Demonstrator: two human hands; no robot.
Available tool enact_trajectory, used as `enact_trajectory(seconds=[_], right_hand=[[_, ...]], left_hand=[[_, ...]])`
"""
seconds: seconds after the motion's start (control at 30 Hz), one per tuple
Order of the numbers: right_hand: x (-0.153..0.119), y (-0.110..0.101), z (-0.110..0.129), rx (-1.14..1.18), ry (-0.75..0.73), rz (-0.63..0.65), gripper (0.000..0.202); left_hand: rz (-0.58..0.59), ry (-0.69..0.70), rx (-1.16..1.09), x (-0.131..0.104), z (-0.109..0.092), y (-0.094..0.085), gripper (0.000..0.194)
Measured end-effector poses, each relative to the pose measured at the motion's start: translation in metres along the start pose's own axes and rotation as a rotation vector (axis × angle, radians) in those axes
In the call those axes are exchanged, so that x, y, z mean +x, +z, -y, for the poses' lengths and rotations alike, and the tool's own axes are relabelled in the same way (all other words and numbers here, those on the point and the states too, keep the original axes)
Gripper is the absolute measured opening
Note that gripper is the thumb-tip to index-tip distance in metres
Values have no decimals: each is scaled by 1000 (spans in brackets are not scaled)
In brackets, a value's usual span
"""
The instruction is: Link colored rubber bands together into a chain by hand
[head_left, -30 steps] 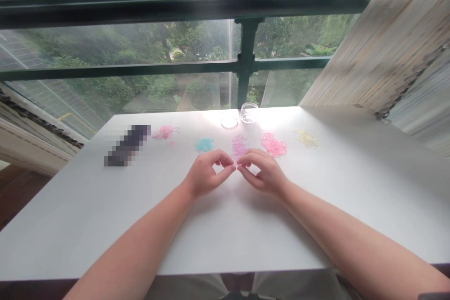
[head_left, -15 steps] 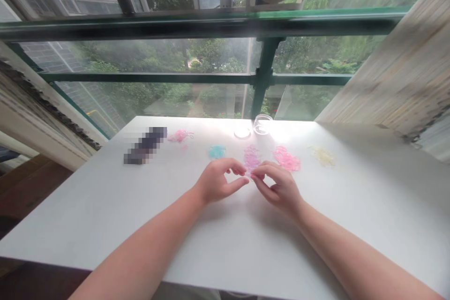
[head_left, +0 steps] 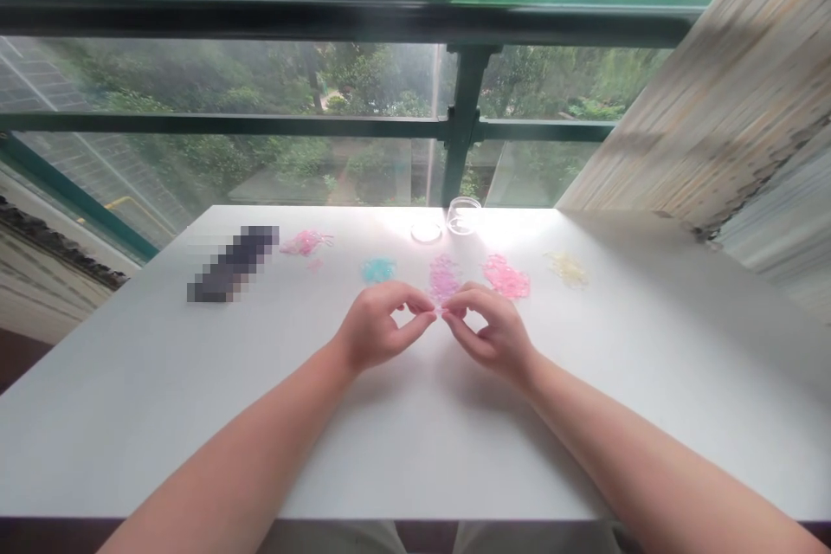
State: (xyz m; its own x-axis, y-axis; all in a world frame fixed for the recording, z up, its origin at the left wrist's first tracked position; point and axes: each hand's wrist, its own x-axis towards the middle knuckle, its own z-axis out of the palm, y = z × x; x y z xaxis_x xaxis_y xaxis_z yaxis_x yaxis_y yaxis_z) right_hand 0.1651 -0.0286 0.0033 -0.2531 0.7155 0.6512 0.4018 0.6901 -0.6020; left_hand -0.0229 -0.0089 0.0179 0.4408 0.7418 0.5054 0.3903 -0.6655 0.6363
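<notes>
My left hand (head_left: 383, 325) is closed in a pinch, thumb against forefinger. My right hand (head_left: 490, 325) pinches in the same way, and the two sets of fingertips almost meet just above the table. A tiny pinkish strand, seemingly a small rubber band (head_left: 439, 310), shows faintly between them; most of it is hidden. Just beyond the fingertips lies a pile of purple rubber bands (head_left: 445, 275). A pile of pink rubber bands (head_left: 506, 277) lies beyond my right hand, and blue rubber bands (head_left: 378, 269) lie beyond my left.
Pale yellow bands (head_left: 569, 269) lie farther right on the white table (head_left: 389, 450). Another pink heap (head_left: 305, 242) sits back left, near a blurred-out dark object (head_left: 237, 264). A clear round container (head_left: 464, 216) and a round lid (head_left: 427, 232) stand by the window.
My left thumb and forefinger have closed into a pinch, where a gap showed before. Both hands now meet fingertip to fingertip. The whole view has shifted slightly.
</notes>
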Motion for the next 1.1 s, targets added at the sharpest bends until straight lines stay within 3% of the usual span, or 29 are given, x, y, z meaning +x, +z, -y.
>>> enact_trajectory(seconds=[0.4,1.1], right_hand=[[-1,0,0,36,-12,8,8],[0,0,-2,15,21,55,9]], left_hand=[[2,88,12,0,3,-1,4],[-7,49,-18,-1,5,-1,3]])
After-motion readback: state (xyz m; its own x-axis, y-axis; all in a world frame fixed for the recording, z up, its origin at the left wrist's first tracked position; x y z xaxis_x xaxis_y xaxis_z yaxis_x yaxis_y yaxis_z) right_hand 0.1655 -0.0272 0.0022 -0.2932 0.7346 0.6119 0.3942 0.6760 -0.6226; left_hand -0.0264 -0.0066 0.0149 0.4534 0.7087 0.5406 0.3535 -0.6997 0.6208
